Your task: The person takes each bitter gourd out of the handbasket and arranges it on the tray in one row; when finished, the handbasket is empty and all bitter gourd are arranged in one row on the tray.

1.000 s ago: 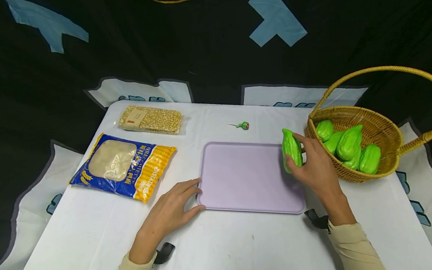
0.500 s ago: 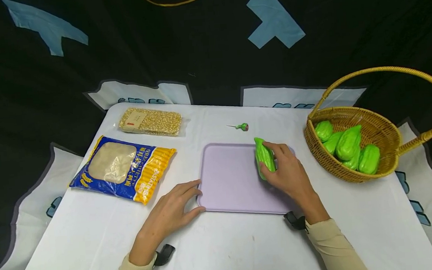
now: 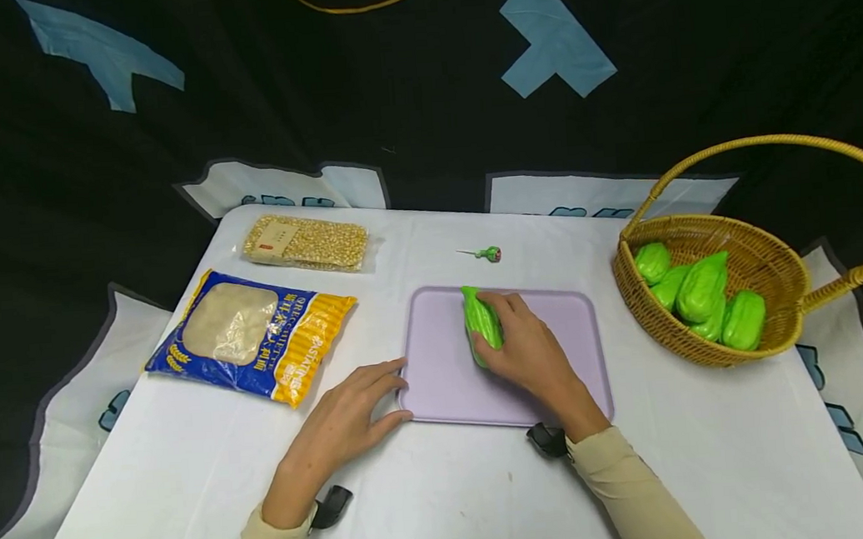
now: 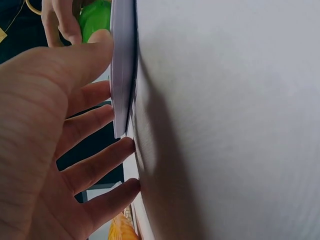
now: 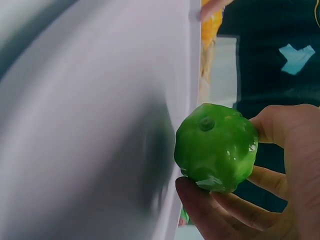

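My right hand [image 3: 519, 345] holds a glossy green bitter melon [image 3: 483, 328], ridged lengthwise with a pointed tip, between thumb and fingers. It is close over the left-middle part of a pale purple tray [image 3: 440, 390]. In the right wrist view the rounded end of the bitter melon [image 5: 215, 150] faces the camera, and a shadow falls on the tray below. Spread and relaxed, the fingers of my left hand [image 3: 347, 413] touch the tray's left edge. The left wrist view shows the thumb of the left hand [image 4: 75, 115] at the tray's rim [image 4: 122, 75].
At the right stands a wicker basket [image 3: 785, 278] with a tall handle and several more green bitter melons [image 3: 703, 288]. A lollipop [image 3: 489, 254] lies behind the tray. To the left are a blue-and-yellow pasta bag [image 3: 248, 336] and a clear pack of yellow kernels [image 3: 309, 243].
My right hand has carried the bitter melon leftward from beside the basket, across the tray to its left-middle part. The left hand has stayed at the tray's edge.
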`<state>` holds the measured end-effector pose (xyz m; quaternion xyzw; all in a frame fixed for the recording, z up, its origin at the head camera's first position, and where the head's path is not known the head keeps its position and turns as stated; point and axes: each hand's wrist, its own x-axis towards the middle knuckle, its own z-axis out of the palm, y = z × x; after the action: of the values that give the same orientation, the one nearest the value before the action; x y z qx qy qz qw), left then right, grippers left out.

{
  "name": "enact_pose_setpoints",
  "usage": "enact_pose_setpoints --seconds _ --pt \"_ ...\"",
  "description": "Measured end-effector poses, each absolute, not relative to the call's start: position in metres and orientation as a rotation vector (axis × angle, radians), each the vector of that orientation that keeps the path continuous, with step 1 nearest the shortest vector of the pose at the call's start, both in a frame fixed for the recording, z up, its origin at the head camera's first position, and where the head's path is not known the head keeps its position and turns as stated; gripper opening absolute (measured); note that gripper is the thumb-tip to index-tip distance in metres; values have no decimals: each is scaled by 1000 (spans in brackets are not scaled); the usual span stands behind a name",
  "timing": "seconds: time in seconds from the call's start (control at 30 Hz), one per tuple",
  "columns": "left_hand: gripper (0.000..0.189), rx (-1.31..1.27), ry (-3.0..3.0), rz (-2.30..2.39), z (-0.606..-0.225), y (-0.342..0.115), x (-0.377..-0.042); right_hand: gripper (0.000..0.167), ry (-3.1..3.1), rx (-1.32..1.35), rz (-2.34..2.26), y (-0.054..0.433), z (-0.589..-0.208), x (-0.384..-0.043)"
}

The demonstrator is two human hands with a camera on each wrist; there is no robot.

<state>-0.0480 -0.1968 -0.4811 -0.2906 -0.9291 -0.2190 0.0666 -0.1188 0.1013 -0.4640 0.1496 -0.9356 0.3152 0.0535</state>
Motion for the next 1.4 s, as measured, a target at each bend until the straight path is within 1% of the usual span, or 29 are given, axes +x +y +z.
enact_pose_setpoints --seconds 0.33,0.7,0.87,1.17,1.4 --pt "37 -854 -2867 -648 -478 -196 -45 57 -2855 463 981 68 -470 -124" --pt "36 -871 -2849 -646 -480 -195 -46 58 -2891 325 983 40 -466 -129" --pt "36 -863 -2849 -651 -481 -195 -46 59 -2907 279 941 31 -465 -131" --pt "37 -849 -2875 -639 -481 -195 -45 68 -2929 279 1069 20 -467 -134" --pt "35 -860 -2844 -655 -482 -197 -45 66 -2929 316 1086 16 -467 -135"
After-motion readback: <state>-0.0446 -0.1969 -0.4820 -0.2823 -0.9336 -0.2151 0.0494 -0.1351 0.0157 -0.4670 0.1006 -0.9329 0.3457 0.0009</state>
